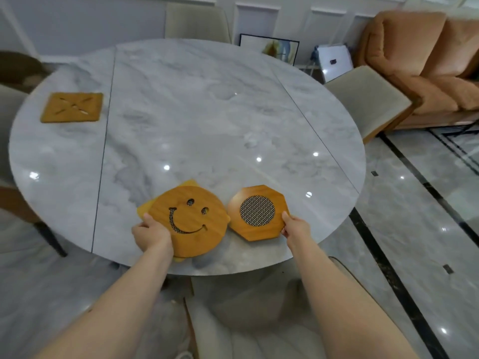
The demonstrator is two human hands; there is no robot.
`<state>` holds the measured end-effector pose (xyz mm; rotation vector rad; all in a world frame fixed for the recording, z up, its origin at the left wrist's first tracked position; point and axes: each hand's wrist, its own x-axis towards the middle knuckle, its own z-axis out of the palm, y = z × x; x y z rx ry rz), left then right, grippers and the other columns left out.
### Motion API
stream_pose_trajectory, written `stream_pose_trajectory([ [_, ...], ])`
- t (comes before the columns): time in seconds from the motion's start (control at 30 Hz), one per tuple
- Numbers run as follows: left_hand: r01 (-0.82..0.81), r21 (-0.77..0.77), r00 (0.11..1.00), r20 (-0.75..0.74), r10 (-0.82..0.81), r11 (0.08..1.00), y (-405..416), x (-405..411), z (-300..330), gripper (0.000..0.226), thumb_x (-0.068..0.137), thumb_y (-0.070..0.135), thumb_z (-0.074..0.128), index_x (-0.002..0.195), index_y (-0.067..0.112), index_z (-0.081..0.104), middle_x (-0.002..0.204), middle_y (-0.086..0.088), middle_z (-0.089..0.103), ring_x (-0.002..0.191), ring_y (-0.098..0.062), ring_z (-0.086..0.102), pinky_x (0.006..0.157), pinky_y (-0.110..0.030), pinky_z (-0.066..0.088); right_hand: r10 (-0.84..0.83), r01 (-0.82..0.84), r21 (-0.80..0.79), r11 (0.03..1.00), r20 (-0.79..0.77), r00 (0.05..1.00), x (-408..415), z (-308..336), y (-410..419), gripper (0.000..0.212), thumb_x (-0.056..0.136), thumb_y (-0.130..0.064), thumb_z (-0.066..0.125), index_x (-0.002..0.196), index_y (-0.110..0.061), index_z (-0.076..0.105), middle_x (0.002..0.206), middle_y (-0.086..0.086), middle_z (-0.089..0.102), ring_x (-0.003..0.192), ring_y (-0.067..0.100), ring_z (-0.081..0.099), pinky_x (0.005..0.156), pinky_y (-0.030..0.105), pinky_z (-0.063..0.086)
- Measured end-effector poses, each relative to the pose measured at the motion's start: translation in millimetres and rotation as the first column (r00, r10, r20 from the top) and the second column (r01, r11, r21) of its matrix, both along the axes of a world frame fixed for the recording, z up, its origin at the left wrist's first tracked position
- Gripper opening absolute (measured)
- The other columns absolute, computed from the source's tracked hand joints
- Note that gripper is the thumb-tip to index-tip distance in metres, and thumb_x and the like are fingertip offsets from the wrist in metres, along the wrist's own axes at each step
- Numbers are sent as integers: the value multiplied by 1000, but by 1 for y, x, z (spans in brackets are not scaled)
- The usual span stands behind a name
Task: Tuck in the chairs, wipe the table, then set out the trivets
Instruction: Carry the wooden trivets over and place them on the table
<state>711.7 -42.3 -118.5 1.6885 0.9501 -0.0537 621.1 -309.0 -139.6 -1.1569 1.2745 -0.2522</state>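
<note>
- Your left hand (151,235) gripped the near-left edge of the round smiley trivet (190,220), thumb on top and fingers curled under it.
- That smiley trivet sat over a yellow piece (143,208) whose corners stuck out behind it and at its near edge; you could not tell from the picture whether that piece was another trivet or a cloth.
- Your right hand (295,226) pinched the right edge of the octagonal trivet (256,212), the one with a round mesh centre, thumb on top.
- The two trivets lay side by side near the front edge of the round marble counter (207,112), almost touching each other.
- A square trivet (72,107) with crossed slots rested flat on the far left part of the counter, well apart from both hands.
- Pale chairs stood round the counter: one (197,22) at the far side, one (368,99) at the right, angled outward, and one (259,320) just below you.
- An orange sofa (420,66) stood at the far right on the glossy tiled floor (414,229).
</note>
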Motion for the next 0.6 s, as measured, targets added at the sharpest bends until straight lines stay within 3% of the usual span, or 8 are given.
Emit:
stream_pose_trajectory([
  [0.1,9,-18,1000,5,-9,1000,-2,0,1,31,101,37,34,102,9,47,119,-17,58,108,-31,55,88,-38,42,29,-29,21,999,-17,999,4,-4,9,35,94,-20,60,123,0,58,71,3,53,56,13,42,46,21,45],
  [0.23,7,-22,1000,5,-7,1000,-6,3,1,30,101,36,34,103,9,47,119,-17,57,108,-30,55,86,-36,41,73,-72,31,997,-33,997,8,-12,18,31,92,-19,62,117,0,60,70,4,54,52,13,41,33,14,40],
  [0.3,2,-22,1000,6,-2,1000,-6,5,-1,27,101,37,34,98,11,43,118,-17,57,107,-30,55,84,-35,40,111,-113,-21,993,-73,991,10,-16,19,31,89,-20,67,110,2,63,67,4,54,52,14,44,41,20,44],
  [0.37,4,-19,1000,5,-4,1000,-7,7,-3,27,101,37,34,98,11,43,118,-17,57,107,-30,55,83,-34,39,171,-186,-105,977,-142,975,11,-20,18,35,85,-25,71,105,3,66,68,6,57,57,16,50,59,28,49],
  [0.47,10,-14,1000,2,-10,1000,-7,8,-5,27,101,37,34,98,11,42,117,-17,57,107,-30,55,81,-33,38,226,-273,-212,938,-221,949,10,-20,14,36,83,-29,73,105,-1,68,93,10,67,88,26,62,84,36,50],
  [0.6,17,-10,1000,-2,-17,1000,-9,9,-8,27,101,37,33,97,11,42,107,-14,56,106,-29,55,79,-32,38,250,-341,-299,891,-303,919,10,-20,11,32,81,-32,75,101,-8,69,105,9,69,100,25,63,83,30,47],
])
